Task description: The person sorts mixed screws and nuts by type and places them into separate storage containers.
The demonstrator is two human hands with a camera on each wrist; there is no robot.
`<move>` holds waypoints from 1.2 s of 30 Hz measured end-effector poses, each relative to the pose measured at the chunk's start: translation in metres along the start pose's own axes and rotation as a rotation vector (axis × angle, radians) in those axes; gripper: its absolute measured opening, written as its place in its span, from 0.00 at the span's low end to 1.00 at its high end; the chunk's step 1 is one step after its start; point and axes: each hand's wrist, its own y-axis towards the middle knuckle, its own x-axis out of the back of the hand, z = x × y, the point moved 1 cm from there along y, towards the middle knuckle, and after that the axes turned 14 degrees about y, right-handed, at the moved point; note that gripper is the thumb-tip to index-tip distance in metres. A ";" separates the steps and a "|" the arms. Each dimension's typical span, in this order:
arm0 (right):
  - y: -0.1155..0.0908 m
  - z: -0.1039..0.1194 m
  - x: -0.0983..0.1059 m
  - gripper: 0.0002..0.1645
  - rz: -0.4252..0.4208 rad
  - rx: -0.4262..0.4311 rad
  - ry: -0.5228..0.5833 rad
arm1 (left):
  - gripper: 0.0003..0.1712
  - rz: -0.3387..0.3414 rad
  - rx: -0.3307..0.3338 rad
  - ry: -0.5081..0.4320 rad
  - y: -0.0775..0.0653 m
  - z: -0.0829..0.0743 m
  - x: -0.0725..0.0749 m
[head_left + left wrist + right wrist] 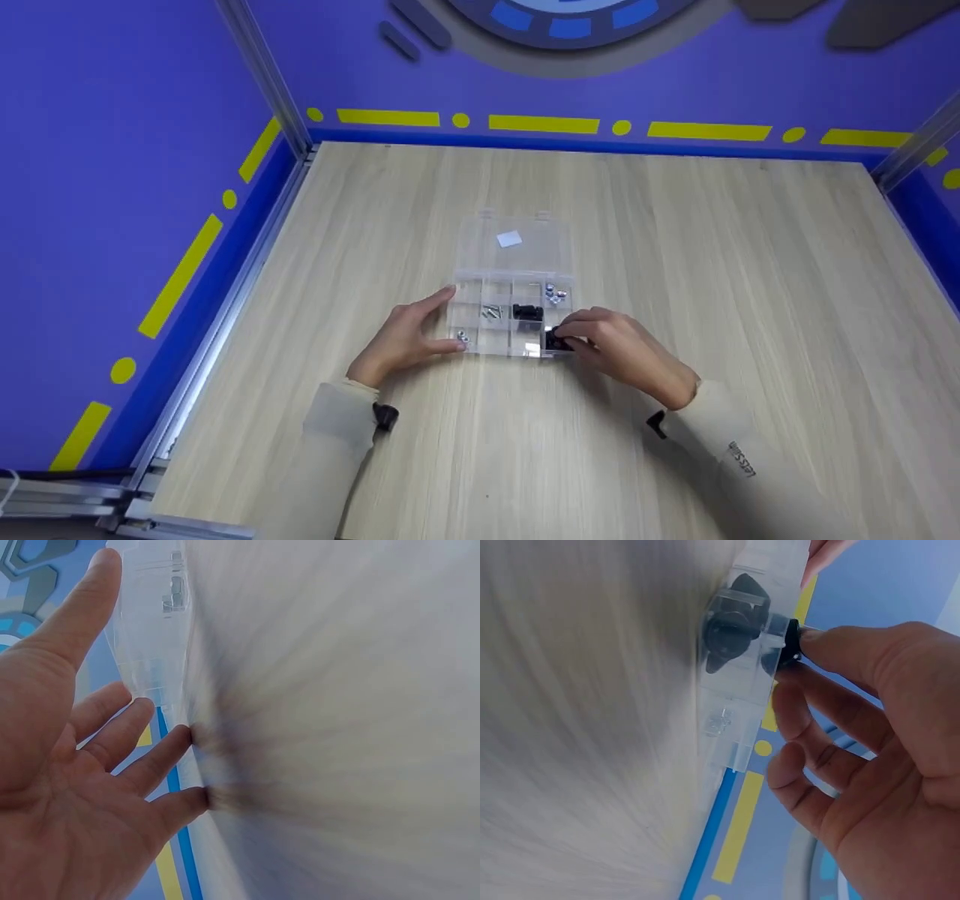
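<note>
A clear plastic compartment box (pixel 495 342) lies on the table with its lid (pixel 478 251) folded back. My left hand (pixel 405 335) rests against the box's left side, thumb and fingers spread and fairly straight. At the front right compartment, my right hand (pixel 619 346) pinches a small black knob-like part (pixel 789 645) between thumb and index finger, at the box's rim. Below it in that compartment sit more black parts (pixel 733 630); their exact kind is unclear. Other compartments hold thin metal screws (pixel 491 312), black pieces (pixel 528 312), and small silver pieces (pixel 556 295).
A white paper label (pixel 508 238) lies on the lid. The wood-grain table (pixel 750 300) extends around the box. Blue panels (pixel 150 112) with yellow marks and metal frame posts (pixel 262 67) border its back and sides.
</note>
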 end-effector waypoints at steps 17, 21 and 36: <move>-0.011 -0.003 -0.002 0.12 -0.045 0.010 -0.003 | 0.56 0.022 0.011 0.009 0.003 0.000 -0.001; -0.012 -0.005 0.003 0.13 -0.104 0.020 -0.008 | 0.56 0.022 0.009 0.008 0.003 0.001 0.000; -0.023 -0.020 0.025 0.17 -0.262 -0.024 0.008 | 0.55 0.018 -0.005 0.016 -0.001 0.004 0.002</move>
